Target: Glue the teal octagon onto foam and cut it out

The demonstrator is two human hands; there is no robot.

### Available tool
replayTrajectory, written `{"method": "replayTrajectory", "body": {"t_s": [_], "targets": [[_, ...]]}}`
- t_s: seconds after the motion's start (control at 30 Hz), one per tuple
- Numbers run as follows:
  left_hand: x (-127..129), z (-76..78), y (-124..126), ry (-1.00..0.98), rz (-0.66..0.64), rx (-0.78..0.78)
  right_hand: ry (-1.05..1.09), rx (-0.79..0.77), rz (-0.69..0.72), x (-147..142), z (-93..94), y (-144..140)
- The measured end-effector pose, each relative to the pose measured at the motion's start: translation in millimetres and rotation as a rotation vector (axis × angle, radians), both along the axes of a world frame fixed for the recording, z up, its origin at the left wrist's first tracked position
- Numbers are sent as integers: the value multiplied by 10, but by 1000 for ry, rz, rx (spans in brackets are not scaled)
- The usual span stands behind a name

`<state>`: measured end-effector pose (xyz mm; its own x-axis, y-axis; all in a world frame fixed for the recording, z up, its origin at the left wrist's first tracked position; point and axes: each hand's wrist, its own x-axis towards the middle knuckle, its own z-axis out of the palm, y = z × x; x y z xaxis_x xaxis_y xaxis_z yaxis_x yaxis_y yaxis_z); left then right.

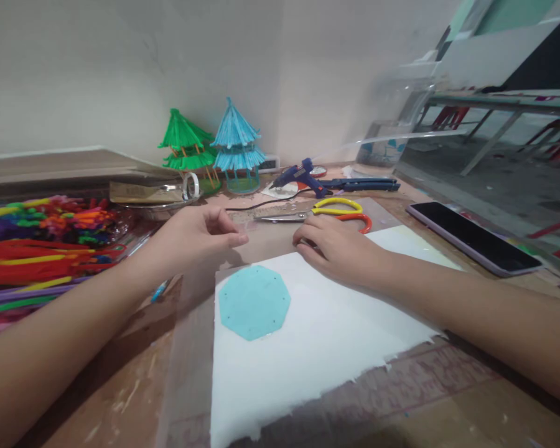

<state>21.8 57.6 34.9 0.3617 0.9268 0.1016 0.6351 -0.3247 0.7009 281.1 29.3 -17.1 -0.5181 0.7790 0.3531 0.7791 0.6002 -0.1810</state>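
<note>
A light-blue octagonal piece [254, 303] with small dark dots near its edge lies on a white sheet [308, 348]. The sheet's near edge is torn and ragged. My left hand [200, 233] hovers beyond the octagon's upper left, fingers loosely bent and thumb stretched out, with nothing visible in it. Over the sheet's far edge is my right hand [338, 246], its fingers loosely curled and no held thing showing. Just behind that hand lie scissors [284, 218] with one yellow and one orange handle, partly covered by it.
Green [186, 140] and blue [237, 143] tiered-roof models stand by the wall. A blue glue gun [301, 176], dark-blue-handled pliers [364, 184] and a phone [471, 236] lie behind and right. Colourful pipe cleaners [37, 258] fill the left side, near a metal bowl [156, 208].
</note>
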Motion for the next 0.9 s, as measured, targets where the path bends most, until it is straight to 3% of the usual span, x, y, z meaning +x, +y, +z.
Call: {"method": "replayTrajectory", "body": {"t_s": [0.23,0.47,0.73,0.9], "targets": [[42,117,-240,311,-158,144,-21,3,-3,-15,2,-2],[104,-27,-414,566,-450,285,-24,-6,-11,-23,10,-5],[235,-38,-592,875,-408,357,-48,-17,-32,-27,30,-13],[285,-49,-565,822,-374,336,-26,-4,-20,-15,16,-3]]}}
